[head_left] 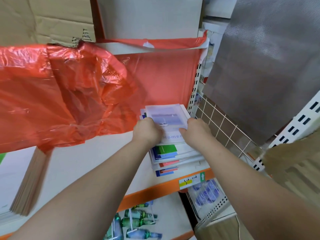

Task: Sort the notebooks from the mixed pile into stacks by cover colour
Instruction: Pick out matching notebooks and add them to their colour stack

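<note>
A mixed pile of notebooks (167,157) lies on the white shelf (97,163) at its right end, with green, blue and red covers showing at the near edge. On top is a pale lavender notebook (168,118) with a picture of a white car by water. My left hand (147,129) grips the top notebook's left edge. My right hand (197,129) grips its right edge, thumb on the cover. Both hands hide the middle of the cover.
A crumpled red plastic sheet (60,94) hangs over the shelf's back and left. A brown-edged stack of books (29,184) stands at the left. A wire grid panel (223,125) borders the right. Bottles (136,222) lie on the shelf below. Cardboard boxes (45,18) sit above.
</note>
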Demonstrator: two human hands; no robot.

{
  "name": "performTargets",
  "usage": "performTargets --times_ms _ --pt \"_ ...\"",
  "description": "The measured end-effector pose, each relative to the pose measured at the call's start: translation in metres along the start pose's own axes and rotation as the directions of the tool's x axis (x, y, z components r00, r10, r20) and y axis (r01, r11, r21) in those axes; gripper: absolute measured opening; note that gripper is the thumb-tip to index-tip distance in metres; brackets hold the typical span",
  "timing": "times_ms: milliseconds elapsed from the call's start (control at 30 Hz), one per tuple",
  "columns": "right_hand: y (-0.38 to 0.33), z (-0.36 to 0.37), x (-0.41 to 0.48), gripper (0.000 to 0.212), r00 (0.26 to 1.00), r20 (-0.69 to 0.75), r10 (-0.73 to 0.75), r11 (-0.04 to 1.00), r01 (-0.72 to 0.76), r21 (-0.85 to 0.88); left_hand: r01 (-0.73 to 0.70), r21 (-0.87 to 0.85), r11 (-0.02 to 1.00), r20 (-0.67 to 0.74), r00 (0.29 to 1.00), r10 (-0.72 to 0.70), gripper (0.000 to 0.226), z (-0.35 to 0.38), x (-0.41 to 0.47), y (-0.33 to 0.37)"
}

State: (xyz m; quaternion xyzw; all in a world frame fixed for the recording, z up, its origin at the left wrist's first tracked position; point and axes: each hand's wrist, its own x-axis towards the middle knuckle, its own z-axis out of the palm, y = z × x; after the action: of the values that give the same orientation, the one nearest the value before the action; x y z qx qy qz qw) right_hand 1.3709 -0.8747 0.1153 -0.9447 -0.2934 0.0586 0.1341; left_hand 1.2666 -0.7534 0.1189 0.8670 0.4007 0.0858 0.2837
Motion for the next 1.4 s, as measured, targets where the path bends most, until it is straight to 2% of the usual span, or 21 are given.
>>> performTargets --times_ms 133,267,400,500,567,633,700,900,1000,1133,1400 --pt "0.001 0.002 0.012 0.042 0.993 0.026 0.119 0.987 -0.121 0.103 0.165 -0.33 0.929 0.045 0.986 -0.159 0.008 0.0 0.009 0.001" --pt "0.005 0.006 0.018 0.044 0.988 0.032 0.154 0.971 -0.158 0.177 0.211 -0.508 0.835 0.091 0.977 -0.191 0.026 0.004 0.013 0.001" --pt "0.007 0.007 0.021 0.042 0.987 0.027 0.158 0.952 -0.159 0.262 0.212 -0.747 0.63 0.129 0.976 -0.175 0.022 -0.001 0.006 0.004" --pt "0.004 -0.001 0.018 0.036 0.99 0.012 0.139 0.85 -0.126 0.512 0.217 -0.84 0.498 0.166 0.975 -0.146 0.023 -0.011 0.0 -0.002" --pt "0.0 -0.008 0.011 0.023 0.994 0.012 0.11 0.769 -0.092 0.633 0.24 -0.868 0.435 0.204 0.97 -0.128 0.02 -0.019 -0.006 -0.009" --pt "-0.008 -0.013 0.0 0.008 0.996 0.036 0.087 0.694 -0.086 0.715 0.255 -0.864 0.434 0.222 0.967 -0.126 0.018 -0.025 -0.014 -0.016" --pt "-0.017 -0.015 -0.011 0.002 0.997 0.055 0.06 0.659 -0.081 0.748 0.26 -0.854 0.45 0.215 0.965 -0.149 0.018 -0.03 -0.024 -0.026" --pt "-0.064 0.004 -0.037 0.023 0.992 0.096 -0.086 0.717 -0.005 0.697 0.213 -0.859 0.465 0.084 0.956 -0.282 0.017 -0.046 -0.055 -0.078" --pt "-0.102 0.018 -0.052 0.015 0.975 0.141 -0.171 0.721 0.027 0.692 0.197 -0.872 0.448 0.033 0.937 -0.347 0.019 -0.064 -0.073 -0.116" --pt "-0.155 0.04 -0.07 0.017 0.946 0.164 -0.279 0.724 0.095 0.683 0.165 -0.871 0.462 -0.044 0.912 -0.409 0.017 -0.092 -0.097 -0.168" --pt "-0.296 0.091 -0.132 0.018 0.861 0.196 -0.47 0.694 0.223 0.685 0.12 -0.869 0.481 -0.196 0.808 -0.555 0.027 -0.165 -0.154 -0.3"
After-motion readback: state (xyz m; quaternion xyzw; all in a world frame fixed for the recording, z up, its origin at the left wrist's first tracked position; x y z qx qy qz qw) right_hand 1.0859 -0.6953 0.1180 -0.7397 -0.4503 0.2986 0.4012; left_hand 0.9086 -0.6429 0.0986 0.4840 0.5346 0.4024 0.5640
